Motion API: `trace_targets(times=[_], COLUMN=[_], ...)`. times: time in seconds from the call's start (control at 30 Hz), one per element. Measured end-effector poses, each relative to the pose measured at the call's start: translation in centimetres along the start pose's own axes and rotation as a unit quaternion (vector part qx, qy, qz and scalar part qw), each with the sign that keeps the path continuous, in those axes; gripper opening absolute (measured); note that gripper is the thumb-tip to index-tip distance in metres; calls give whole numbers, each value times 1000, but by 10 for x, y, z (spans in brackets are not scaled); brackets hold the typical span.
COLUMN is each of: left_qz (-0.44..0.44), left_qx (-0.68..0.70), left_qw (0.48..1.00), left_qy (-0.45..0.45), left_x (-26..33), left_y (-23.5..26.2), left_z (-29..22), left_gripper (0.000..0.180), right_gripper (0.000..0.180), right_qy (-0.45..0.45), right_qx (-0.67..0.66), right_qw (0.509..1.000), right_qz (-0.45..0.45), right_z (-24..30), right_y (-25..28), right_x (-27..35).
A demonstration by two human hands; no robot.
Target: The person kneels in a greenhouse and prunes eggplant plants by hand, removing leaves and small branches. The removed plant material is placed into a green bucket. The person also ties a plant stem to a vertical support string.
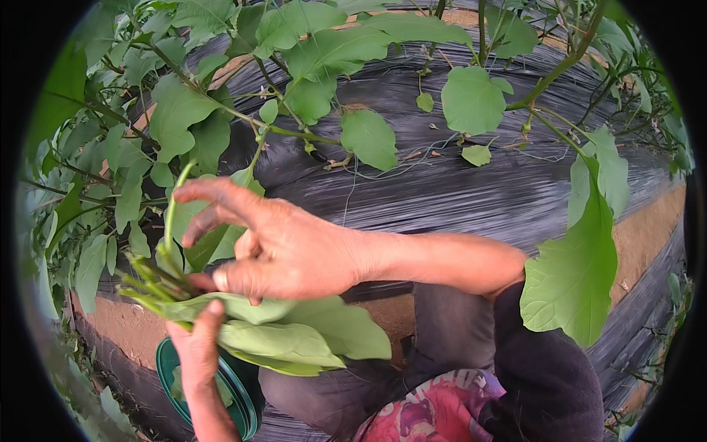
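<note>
The bunch of leaves [280, 331] lies sideways, stems left, tips right. The left hand [197, 346] grips it from below; the right hand [283, 247] pinches the stems, maybe. Black plastic sheet [456, 191] covers the garden bed.

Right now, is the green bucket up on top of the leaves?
No, the green bucket sits low on the ground below the bunch of picked leaves, which the left hand and right hand hold above it.
</note>
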State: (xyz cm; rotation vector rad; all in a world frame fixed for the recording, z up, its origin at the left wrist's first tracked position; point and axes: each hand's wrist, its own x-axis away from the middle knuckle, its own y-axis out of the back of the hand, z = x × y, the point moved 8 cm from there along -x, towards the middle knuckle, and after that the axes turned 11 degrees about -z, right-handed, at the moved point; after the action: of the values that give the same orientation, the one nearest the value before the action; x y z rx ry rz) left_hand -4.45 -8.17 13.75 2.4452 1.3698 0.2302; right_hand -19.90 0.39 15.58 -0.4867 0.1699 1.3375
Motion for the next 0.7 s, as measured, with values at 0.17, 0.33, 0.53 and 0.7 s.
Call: trace_targets(times=[0.17,0.33,0.53,0.7], left_qz=[-360,-345,-17,153], left_qx=[-115,-445,-546,-548], left_qw=[910,807,835,816], left_qy=[-168,-176,-62,103], left_x=[-8,10,90,126], left_y=[203,329,230,183], left_z=[-31,78,318,425], left_gripper=[38,35,35,34], right_gripper=[49,40,34,29], right_qy=[-72,-60,-81,-128], right_qx=[131,302,373,401], right_qw=[984,947,924,907], right_qz=[-97,-96,-15,4], right_z=[-77,-130,-164,-181], right_y=[32,53,53,70], right_x=[8,23,35,40])
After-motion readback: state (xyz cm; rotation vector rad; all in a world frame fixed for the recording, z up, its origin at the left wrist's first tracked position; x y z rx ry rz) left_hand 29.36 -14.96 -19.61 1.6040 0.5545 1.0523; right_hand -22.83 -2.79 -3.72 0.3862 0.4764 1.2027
